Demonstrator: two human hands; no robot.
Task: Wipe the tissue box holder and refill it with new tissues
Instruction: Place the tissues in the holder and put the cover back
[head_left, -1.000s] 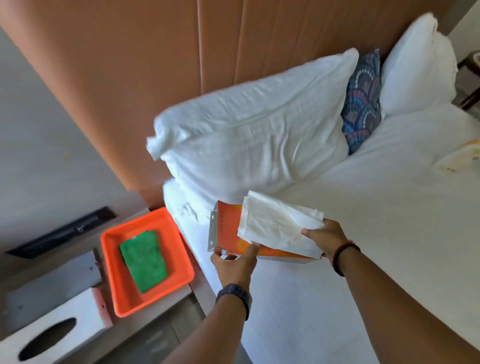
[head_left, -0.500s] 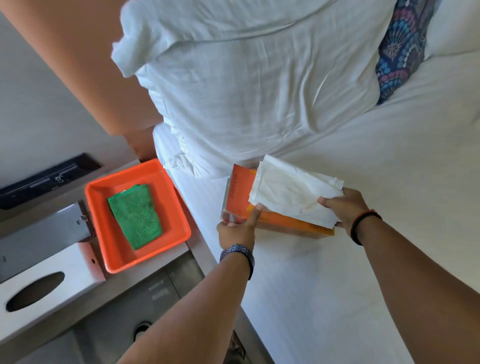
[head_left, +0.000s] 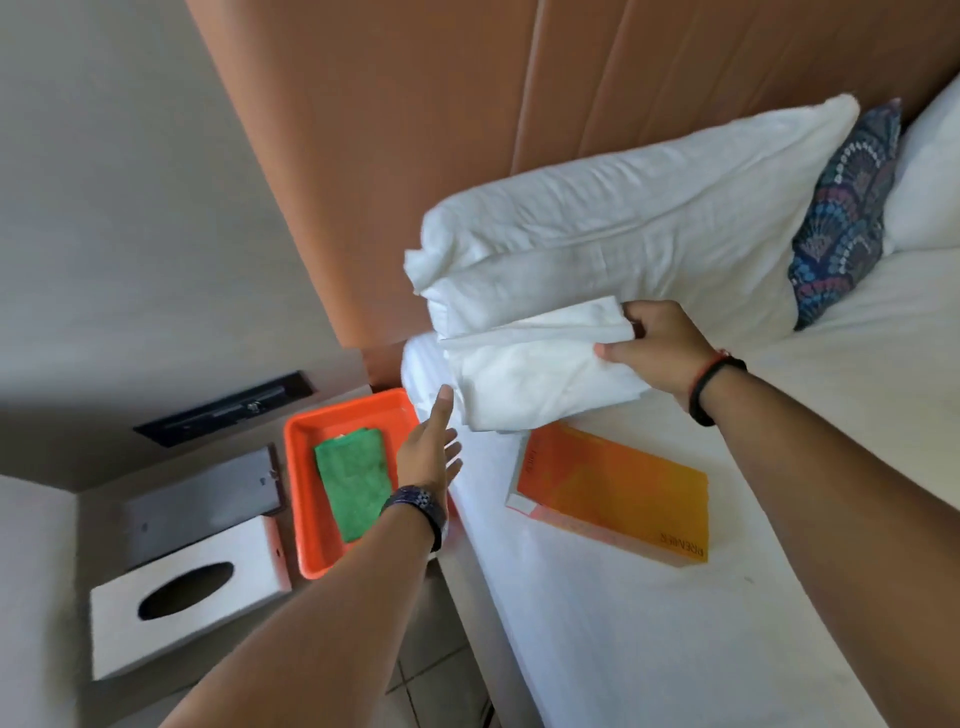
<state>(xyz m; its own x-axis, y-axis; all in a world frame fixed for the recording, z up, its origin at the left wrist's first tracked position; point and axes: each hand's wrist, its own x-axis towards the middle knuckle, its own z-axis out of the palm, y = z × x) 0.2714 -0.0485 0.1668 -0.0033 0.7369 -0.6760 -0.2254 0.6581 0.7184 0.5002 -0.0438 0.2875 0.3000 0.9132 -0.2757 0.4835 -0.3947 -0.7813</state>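
The right hand (head_left: 655, 349) pinches one end of a thick stack of white folded tissues (head_left: 540, 371), thumb under and fingers over, holding it just above the white-sheeted bed (head_left: 675, 623); gripping by the end seems meant to keep the loose sheets together as one block. The left hand (head_left: 431, 449) is empty and spread wide, fingertips near the stack's free end, probably to support it so it does not sag or fan apart.

Below the stack, the flat orange cardboard tissue carton (head_left: 610, 491) lies on the bed, apparently emptied and put aside.

Beside the bed, on the grey bedside worktop (head_left: 104, 499), an orange plastic tray (head_left: 304, 457) holds a folded green cleaning cloth (head_left: 353, 480). Left of it lies the white box-shaped tissue holder cover with an oval slot (head_left: 187, 605), and behind that a grey metal plate (head_left: 208, 493), likely the holder's base, both open to receive the refill.
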